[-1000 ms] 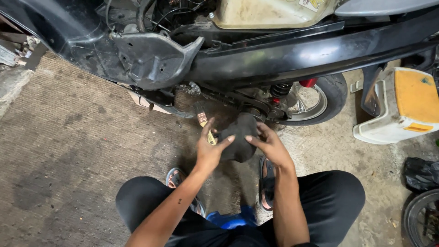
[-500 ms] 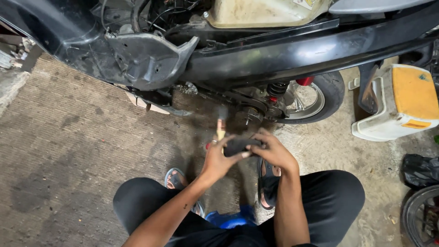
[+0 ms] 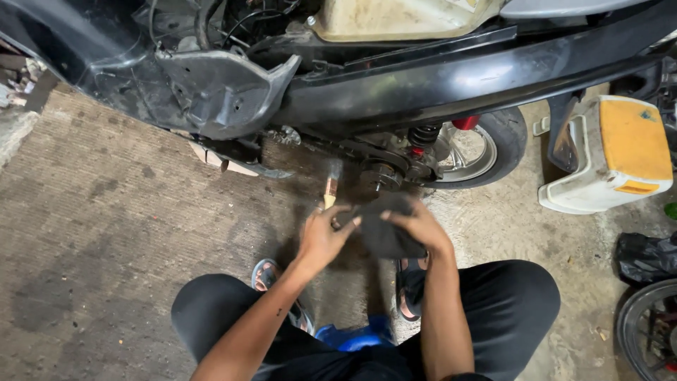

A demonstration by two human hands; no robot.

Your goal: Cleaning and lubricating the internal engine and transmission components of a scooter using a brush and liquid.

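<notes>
at nine o'clock lies ribbed grey concrete floor [image 3: 99, 212], stained in dark patches. from eleven to one o'clock runs the black body of a stripped scooter [image 3: 423, 85], its panels off and a pale tank [image 3: 402, 17] showing on top. just below centre the left hand [image 3: 324, 236] is curled round a small brush [image 3: 329, 189] — its wooden handle gripped, its blurred bristles pointing up toward twelve o'clock. touching it on the right, the right hand [image 3: 422, 227] is spread over a dark rounded part [image 3: 384, 229], fingers clamped on its upper edge (the part sits between both hands, over the knees). at two o'clock stand the rear wheel [image 3: 486, 152] and a red-capped spring [image 3: 423, 135] — at three o'clock, a white and yellow box [image 3: 613, 159].
</notes>
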